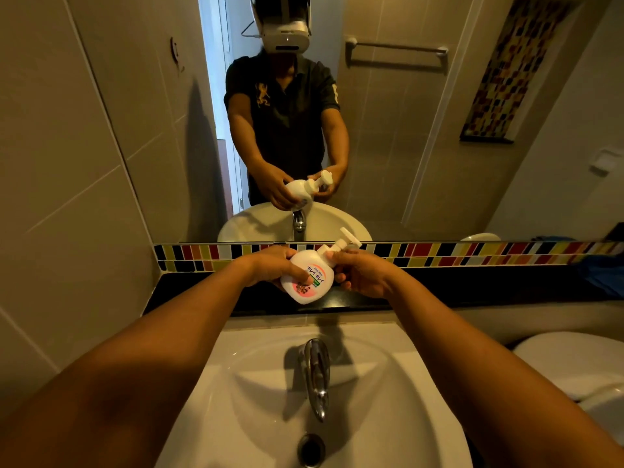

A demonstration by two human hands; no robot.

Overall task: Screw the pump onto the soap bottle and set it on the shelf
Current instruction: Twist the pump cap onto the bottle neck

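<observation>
Hands are working together: left hand (270, 266) is clamping the rounded white plastic soap bottle (308, 278), right hand (358, 272) is pinching its white pump (341, 245); turning squarely should be avoiding cross-threading.

From head height we look forward and down, close over the sink (388, 383), facing the mirror (388, 130) on the wall.

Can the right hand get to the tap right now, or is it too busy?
Probably not right away. The right hand is gripping the pump at the neck of the soap bottle, which the left hand holds. Nothing blocks the way down to the tap; it would have to let go first.
</observation>
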